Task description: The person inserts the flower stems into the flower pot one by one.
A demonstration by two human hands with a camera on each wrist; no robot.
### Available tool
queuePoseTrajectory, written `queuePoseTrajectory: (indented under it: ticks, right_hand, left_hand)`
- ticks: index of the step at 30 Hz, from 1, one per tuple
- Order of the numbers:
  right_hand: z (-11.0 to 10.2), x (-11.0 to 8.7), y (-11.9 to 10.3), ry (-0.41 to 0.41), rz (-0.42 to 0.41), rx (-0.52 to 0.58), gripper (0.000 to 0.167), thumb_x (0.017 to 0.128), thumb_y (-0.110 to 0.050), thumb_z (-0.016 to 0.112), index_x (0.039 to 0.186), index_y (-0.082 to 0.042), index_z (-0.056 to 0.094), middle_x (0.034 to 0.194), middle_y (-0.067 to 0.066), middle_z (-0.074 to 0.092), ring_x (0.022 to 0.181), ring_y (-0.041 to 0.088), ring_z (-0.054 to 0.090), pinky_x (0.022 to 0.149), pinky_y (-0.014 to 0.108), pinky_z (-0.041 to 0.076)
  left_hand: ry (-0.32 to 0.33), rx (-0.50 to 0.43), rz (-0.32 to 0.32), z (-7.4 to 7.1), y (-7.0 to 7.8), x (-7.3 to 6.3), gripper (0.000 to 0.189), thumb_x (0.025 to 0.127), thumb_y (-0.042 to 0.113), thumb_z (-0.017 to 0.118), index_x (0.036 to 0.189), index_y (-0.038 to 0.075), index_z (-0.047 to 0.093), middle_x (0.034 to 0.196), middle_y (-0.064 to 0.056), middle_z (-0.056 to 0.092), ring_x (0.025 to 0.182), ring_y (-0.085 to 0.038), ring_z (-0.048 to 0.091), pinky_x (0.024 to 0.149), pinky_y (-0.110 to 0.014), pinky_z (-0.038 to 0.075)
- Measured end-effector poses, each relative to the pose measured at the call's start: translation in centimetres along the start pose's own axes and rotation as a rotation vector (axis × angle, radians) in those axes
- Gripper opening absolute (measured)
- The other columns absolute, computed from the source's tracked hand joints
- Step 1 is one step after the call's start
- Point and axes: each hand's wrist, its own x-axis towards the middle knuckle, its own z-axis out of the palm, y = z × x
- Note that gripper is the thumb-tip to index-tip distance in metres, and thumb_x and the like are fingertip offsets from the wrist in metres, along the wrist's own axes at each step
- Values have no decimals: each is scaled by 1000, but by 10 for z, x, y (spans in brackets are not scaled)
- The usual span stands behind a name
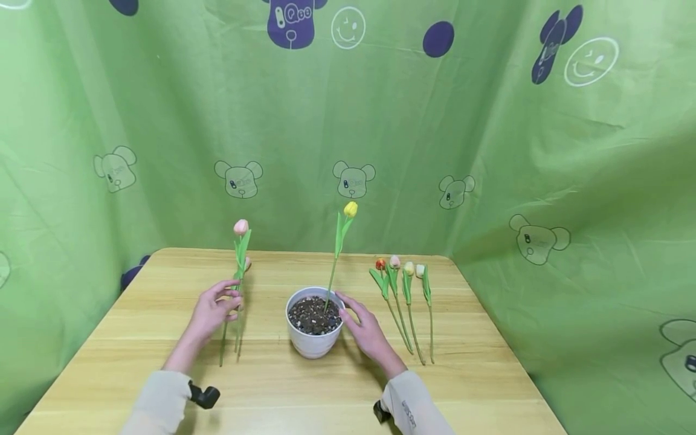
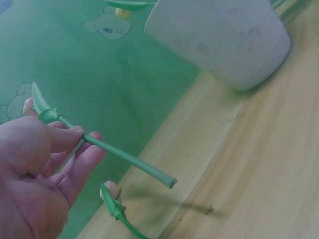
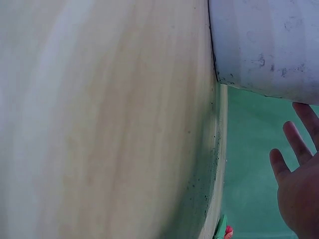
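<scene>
Between thumb and fingers, my left hand pinches the stem of an artificial pink tulip, held upright above the table; its bare stem end points at the pot in the left wrist view. Below it another pale pink tulip lies on the table. A white pot filled with dark soil stands in the middle. One yellow tulip rises from that soil, leaning slightly right. With fingers extended, my right hand touches the right side of the pot.
Right of the pot, several tulips lie in a row on the wooden table: a red one, a pink one, a pale yellow one and a white one. A green printed curtain surrounds the table.
</scene>
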Motion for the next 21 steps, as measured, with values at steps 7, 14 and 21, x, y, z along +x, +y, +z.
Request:
queuePoseTrajectory:
  ticks: [7,14,21]
  right_hand:
    - [1,0,0,0,4,-6,48,108,-39,53,154,-26,50,153,5,56,143,34,50,123,64,33]
    - [1,0,-2,5,5,6,47,108,-39,53,153,-28,50,153,4,56,143,33,50,123,64,33]
    - [0,0,-2,3,8,12,48,108,-38,53,154,-25,50,153,5,55,143,34,49,123,65,32]
  left_hand:
    - [-15,24,-34,1,-2,0,51,102,4,61,150,-1,46,130,-26,57,96,-21,71,80,-32,67]
    - [-32,38,-150,-13,-16,-3,52,107,12,54,154,-1,37,139,-26,53,102,-24,67,83,-31,65]
    - [-69,8,-226,-27,-26,-12,59,106,9,52,154,-13,25,143,-36,49,100,-23,67,83,-29,63]
